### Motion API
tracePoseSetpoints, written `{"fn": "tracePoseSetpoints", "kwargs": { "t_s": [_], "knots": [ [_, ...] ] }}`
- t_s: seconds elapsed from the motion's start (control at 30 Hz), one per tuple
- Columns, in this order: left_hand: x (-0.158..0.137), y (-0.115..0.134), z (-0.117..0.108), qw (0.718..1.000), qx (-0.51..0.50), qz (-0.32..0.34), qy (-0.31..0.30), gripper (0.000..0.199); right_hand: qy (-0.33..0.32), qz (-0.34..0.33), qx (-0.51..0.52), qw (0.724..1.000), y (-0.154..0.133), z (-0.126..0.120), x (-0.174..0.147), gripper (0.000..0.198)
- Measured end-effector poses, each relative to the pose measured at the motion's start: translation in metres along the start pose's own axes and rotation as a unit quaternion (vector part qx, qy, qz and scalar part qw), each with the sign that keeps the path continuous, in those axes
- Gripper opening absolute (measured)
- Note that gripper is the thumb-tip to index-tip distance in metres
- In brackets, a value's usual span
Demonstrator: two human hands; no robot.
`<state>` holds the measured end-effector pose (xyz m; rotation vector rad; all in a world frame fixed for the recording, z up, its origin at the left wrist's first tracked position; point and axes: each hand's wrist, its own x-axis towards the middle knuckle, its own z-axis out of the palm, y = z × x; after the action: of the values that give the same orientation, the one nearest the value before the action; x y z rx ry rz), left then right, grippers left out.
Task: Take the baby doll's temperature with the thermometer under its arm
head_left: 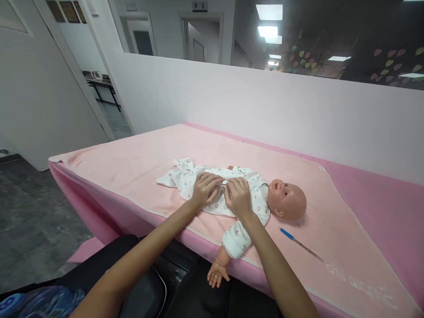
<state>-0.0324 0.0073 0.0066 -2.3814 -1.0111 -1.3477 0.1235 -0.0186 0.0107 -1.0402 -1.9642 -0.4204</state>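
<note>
Dead centre of the frame, left hand (207, 189) and right hand (239, 196) appear to pinch the patterned garment (187, 179) beside a button (224, 182), doll (291, 202) face-up on the pink-covered table (132, 152); button work seems in hand, next calling for fine, steady control.

A doll (261, 204) lies on a blanket (132, 163) before you, head (288, 201) to your right, with a stick (294, 239) nearer you at right and a wall (251, 101) behind.
</note>
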Motion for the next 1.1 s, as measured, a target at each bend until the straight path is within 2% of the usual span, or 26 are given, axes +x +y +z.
{"fn": "tracePoseSetpoints", "kwargs": {
  "t_s": [0.53, 0.73, 1.1],
  "knots": [
    [0.0023, 0.0010, 0.0005, 0.997, -0.032, -0.004, -0.075, 0.016, -0.019, 0.006, -0.023, 1.000, 0.0004, 0.0024, -0.0014, 0.012],
    [0.0045, 0.0019, -0.0007, 0.993, -0.043, 0.017, -0.111, 0.016, -0.034, 0.013, -0.031, 0.999, 0.0012, 0.0038, -0.0017, 0.011],
    [0.0047, 0.0044, 0.0009, 0.995, -0.026, -0.001, -0.100, 0.008, -0.046, 0.014, -0.037, 0.998, 0.0002, 0.0030, -0.0013, 0.011]
  ]
}}
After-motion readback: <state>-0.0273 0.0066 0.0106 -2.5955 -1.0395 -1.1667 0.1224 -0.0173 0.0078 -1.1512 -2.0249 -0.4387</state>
